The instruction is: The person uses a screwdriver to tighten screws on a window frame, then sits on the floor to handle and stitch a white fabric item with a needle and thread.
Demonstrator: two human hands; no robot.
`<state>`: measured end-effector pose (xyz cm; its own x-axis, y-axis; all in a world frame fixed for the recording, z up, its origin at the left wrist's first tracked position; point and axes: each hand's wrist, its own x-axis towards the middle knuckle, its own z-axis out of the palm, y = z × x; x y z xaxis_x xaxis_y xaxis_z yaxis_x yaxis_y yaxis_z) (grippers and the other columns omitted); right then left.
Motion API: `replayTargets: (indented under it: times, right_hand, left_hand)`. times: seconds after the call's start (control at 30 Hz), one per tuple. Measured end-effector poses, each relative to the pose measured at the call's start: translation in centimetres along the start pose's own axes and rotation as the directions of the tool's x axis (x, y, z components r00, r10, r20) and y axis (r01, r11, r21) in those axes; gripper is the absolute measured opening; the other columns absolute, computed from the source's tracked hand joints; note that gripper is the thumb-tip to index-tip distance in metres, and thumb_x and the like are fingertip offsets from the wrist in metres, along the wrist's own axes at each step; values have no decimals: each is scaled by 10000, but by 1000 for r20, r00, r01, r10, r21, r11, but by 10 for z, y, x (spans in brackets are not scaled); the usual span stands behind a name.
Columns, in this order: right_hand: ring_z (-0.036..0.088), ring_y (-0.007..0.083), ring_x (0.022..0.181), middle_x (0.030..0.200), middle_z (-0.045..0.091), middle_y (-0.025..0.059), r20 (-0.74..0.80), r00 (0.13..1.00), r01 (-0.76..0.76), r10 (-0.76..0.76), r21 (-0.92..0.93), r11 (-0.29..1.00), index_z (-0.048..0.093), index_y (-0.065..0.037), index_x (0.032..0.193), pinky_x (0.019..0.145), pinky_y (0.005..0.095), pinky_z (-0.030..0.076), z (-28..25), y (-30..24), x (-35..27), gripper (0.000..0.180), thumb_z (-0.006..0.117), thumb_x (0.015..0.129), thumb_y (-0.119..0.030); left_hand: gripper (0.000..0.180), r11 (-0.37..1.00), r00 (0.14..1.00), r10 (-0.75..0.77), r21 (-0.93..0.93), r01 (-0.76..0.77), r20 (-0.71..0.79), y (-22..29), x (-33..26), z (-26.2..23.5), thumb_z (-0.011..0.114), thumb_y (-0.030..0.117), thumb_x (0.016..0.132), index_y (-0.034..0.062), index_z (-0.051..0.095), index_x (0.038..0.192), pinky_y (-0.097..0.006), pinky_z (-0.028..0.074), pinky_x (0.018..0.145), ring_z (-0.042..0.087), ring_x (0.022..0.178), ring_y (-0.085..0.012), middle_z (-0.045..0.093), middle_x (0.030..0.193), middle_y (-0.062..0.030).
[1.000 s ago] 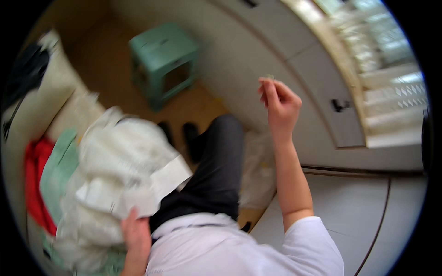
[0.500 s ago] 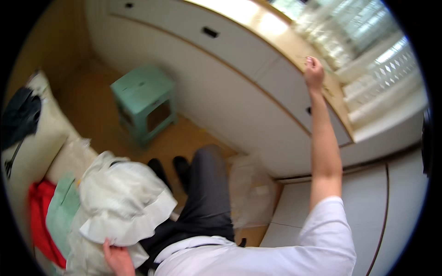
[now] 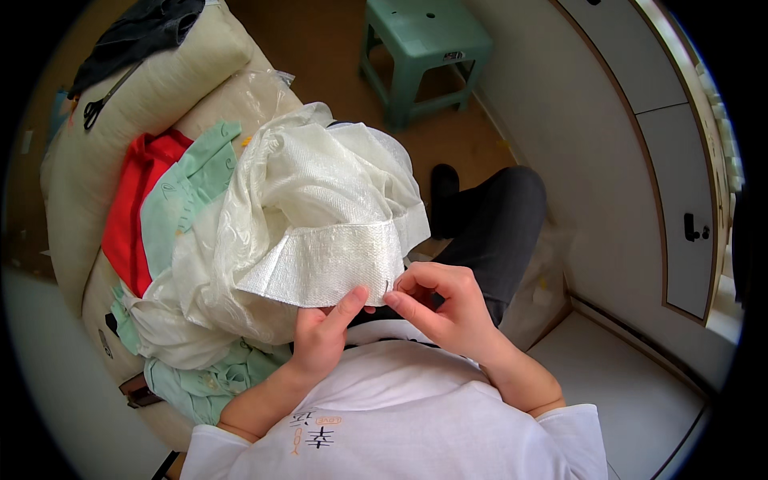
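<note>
A bundle of white fabric [image 3: 312,216] lies heaped in the person's lap and against the cream cushion [image 3: 160,76] to the left. It is thin and slightly sheer, with a fine woven grid texture, crumpled in loose folds above; its lower edge is turned into a flat, wide hemmed band. The left hand [image 3: 324,332] grasps that band from below, thumb pressed on the hem's lower edge. The right hand [image 3: 440,304] is pinched shut at the hem's right corner, fingertips on what seems a small needle, too small to tell surely. Under the fabric lie mint-green cloth [image 3: 180,200] and red cloth [image 3: 132,208]. A green stool [image 3: 424,48] stands on the floor beyond.
</note>
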<state>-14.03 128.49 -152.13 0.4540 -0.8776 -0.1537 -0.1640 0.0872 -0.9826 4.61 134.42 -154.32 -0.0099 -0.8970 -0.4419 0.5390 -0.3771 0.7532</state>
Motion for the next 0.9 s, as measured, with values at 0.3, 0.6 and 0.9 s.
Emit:
replayTargets:
  times: [0.3, 0.6, 0.9]
  right_hand:
    - [437, 203, 499, 604, 461, 62, -206, 842, 398, -498, -383, 833, 570, -8, 720, 464, 323, 321, 24, 28, 5, 144, 673, 761, 83]
    - [483, 115, 590, 702, 535, 40, -615, 596, 362, -517, -368, 856, 591, 12, 824, 519, 279, 375, -34, 21, 47, 92, 616, 909, 37]
    - [664, 132, 916, 1047, 717, 48, -507, 463, -316, -727, -861, 399, 722, -84, 1166, 804, 284, 551, -502, -42, -15, 292, 585, 1028, -301]
  left_hand:
    - [232, 971, 980, 174, 182, -155, -96, -19, -2, 10, 670, 55, 969, -21, 620, 1183, -268, 563, 781, 666, 897, -128, 694, 1058, -79]
    - [250, 974, 985, -172, 152, 170, 0, -33, -15, 3, 703, 66, 949, -22, 624, 1168, -260, 545, 772, 662, 869, -118, 696, 1021, -57]
    - [481, 986, 958, -129, -134, 97, -255, -26, -19, -49, 550, 265, 1038, 34, 416, 1439, -387, 428, 1076, 531, 1272, -211, 532, 1398, -83]
